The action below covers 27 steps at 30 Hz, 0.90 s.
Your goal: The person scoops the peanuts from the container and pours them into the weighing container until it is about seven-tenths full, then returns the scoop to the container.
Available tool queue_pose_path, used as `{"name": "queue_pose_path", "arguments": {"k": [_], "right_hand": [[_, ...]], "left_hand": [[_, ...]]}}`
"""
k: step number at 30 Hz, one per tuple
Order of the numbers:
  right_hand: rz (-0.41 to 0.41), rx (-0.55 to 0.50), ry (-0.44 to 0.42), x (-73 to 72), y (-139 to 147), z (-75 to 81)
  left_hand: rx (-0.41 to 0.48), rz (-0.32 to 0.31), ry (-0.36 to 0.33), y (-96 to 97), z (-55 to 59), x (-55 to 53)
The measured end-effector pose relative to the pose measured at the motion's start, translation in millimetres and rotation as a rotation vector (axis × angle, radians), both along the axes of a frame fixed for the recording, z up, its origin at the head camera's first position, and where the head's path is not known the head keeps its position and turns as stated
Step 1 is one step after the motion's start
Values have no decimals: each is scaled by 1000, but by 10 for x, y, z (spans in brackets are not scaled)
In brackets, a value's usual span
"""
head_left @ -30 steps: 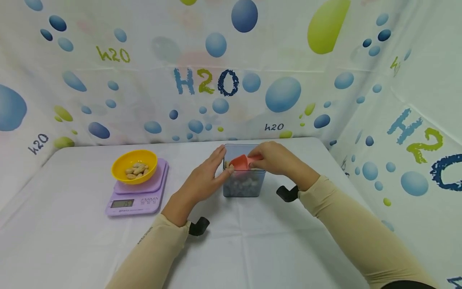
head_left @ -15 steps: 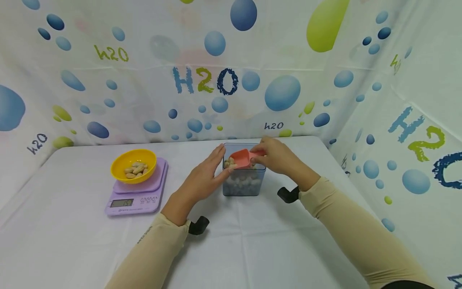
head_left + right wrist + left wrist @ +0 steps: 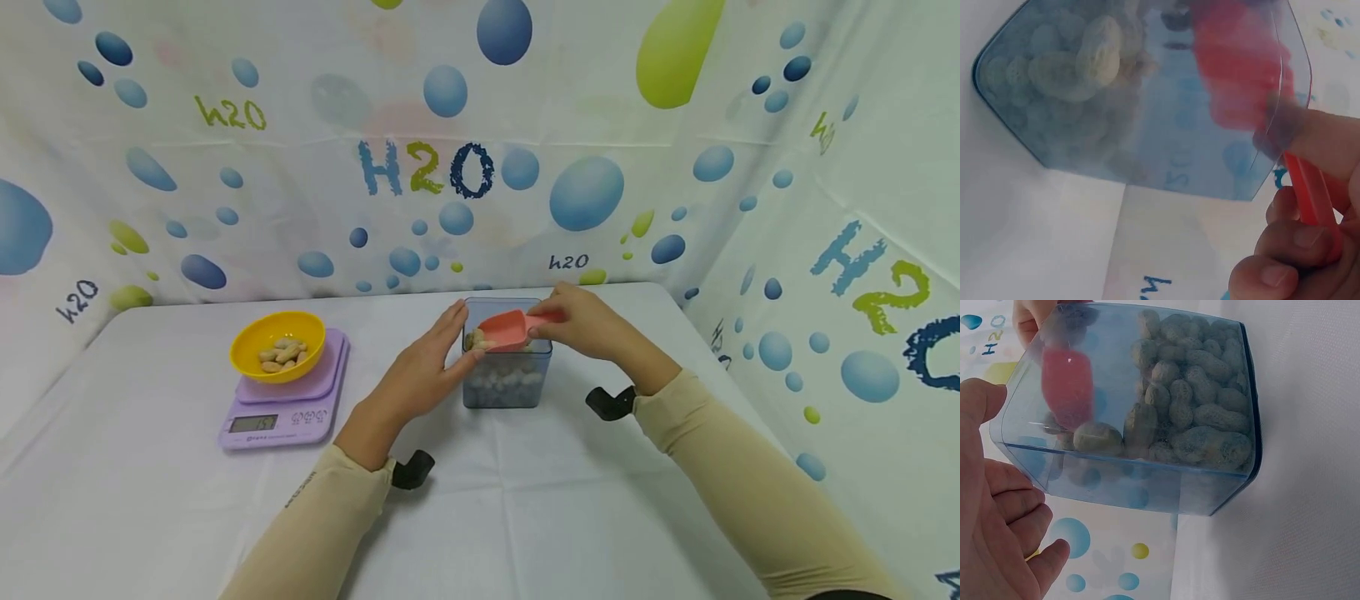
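A clear bluish plastic box (image 3: 517, 385) stands in front of me, partly filled with unshelled peanuts (image 3: 1200, 387). My left hand (image 3: 416, 371) touches its left side, thumb near the front corner of the rim and fingers mostly straight. My right hand (image 3: 581, 323) grips the handle of a red scoop (image 3: 506, 331). The scoop's bowl sits inside the box near rim height, its mouth facing left, with peanuts by the mouth. Through the wall in the left wrist view, the scoop (image 3: 1067, 384) appears above the heap. How many peanuts it carries, I cannot tell.
To the left, a purple kitchen scale (image 3: 303, 421) bears a yellow bowl (image 3: 262, 372) with several peanuts (image 3: 283, 354) inside. A white cloth (image 3: 495, 517) covers the table. Printed curtains (image 3: 300, 200) hang behind and on the right.
The scoop has come up slightly inside the box and levelled, showing more of its bowl. My right hand and forearm have shifted a little right. The left hand stays in place.
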State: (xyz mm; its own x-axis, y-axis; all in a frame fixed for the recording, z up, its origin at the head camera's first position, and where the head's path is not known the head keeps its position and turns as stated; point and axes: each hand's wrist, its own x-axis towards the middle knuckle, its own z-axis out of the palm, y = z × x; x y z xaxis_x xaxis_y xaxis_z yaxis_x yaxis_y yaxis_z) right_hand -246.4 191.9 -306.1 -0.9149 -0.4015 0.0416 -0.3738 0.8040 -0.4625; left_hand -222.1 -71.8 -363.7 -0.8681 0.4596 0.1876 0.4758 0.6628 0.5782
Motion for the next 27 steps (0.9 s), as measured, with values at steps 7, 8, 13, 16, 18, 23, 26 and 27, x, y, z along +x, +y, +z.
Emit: {"name": "queue_pose_path", "arguments": {"k": [7,8,13,16,18,23,26,27], "right_hand": [[-29,-100,-52,8,93,-10],[-33,-101,-46,7,89,-14],[-17,-85,-9,3,-22,-28],[-2,-53,8,1,-107,-38],[-5,-34,14,-3,-139,-49],[-26,-55,0,-5,-105,-68],[-37,-100,-23,-7,-49,-79],[-39,-113,-29,-7,-30,-85]], "left_hand": [[4,0,-5,6,9,6],[4,-2,-3,5,9,5],[0,0,-2,-1,15,6],[-1,-1,-1,3,16,3],[-4,-6,0,7,16,0],[1,-9,7,7,0,-8],[8,-10,14,7,-5,-12],[9,-9,12,8,-5,-12]]}}
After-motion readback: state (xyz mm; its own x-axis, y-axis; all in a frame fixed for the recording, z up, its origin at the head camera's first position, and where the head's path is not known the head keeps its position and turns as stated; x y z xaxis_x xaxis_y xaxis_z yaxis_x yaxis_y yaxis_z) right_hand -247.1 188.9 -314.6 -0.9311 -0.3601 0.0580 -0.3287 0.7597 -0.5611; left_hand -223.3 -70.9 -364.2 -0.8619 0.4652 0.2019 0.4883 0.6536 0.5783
